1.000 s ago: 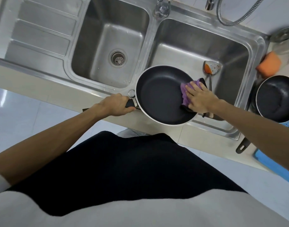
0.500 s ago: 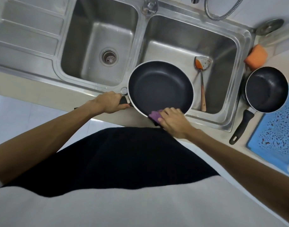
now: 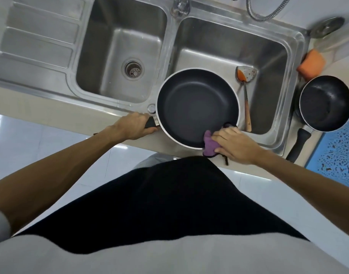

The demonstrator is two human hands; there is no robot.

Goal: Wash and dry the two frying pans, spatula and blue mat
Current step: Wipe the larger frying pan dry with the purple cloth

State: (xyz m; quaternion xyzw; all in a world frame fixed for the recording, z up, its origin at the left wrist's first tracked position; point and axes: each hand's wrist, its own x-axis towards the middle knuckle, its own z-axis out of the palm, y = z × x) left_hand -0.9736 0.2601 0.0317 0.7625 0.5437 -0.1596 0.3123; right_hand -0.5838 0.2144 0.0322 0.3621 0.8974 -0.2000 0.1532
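My left hand (image 3: 134, 125) grips the black handle of the large dark frying pan (image 3: 195, 103), held over the front edge of the right sink basin. My right hand (image 3: 233, 144) presses a purple cloth (image 3: 210, 145) against the pan's near rim. A slotted metal spatula (image 3: 245, 80) with a wooden handle and orange smears lies in the right basin, just right of the pan. The smaller black pan (image 3: 325, 102) sits on the counter at the right, partly on the blue mat (image 3: 337, 153).
A steel double sink (image 3: 169, 54) with a drainboard on its left fills the top of the view. An orange sponge (image 3: 311, 64) lies at the sink's right corner. A flexible metal hose (image 3: 266, 10) hangs behind the right basin. White floor tiles below.
My right hand slid the purple cloth from the pan's right rim down to its near rim, then slightly right again. The view shifted left, revealing the small pan and blue mat.
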